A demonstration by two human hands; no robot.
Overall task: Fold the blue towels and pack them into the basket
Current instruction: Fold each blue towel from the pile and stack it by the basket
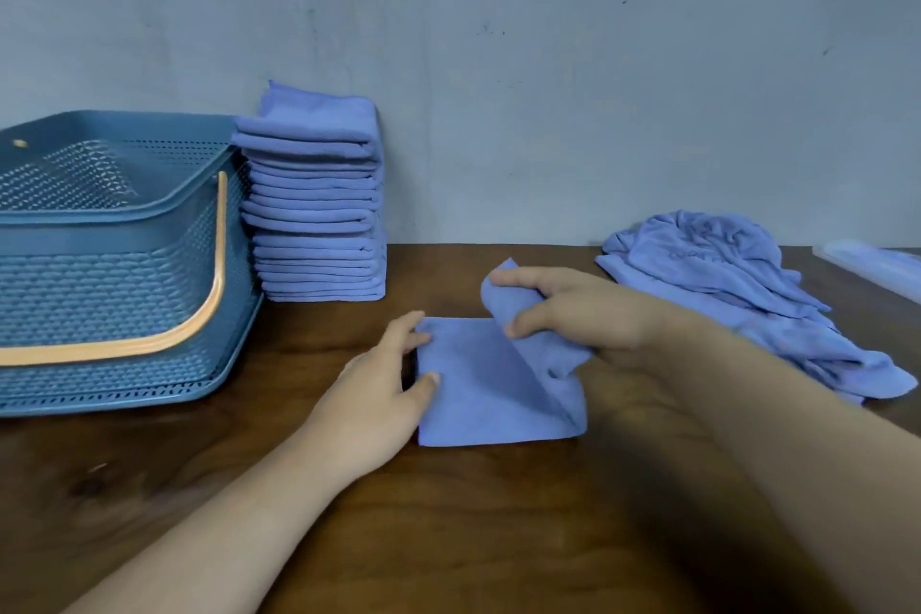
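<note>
A blue towel (478, 389) lies partly folded on the brown table, in front of me. My left hand (383, 394) pinches its left edge between thumb and fingers. My right hand (563, 309) grips the towel's right part and holds it lifted and folded over toward the left. A tall stack of folded blue towels (316, 199) stands against the wall. Left of the stack sits the blue perforated basket (109, 274) with an orange handle; I see nothing inside it. A heap of unfolded blue towels (737, 284) lies at the right.
The grey wall (548, 65) closes off the table's far edge. A pale flat object (877, 264) lies at the far right, behind the heap. Bare table top (448, 538) stretches in front of the towel, between my forearms.
</note>
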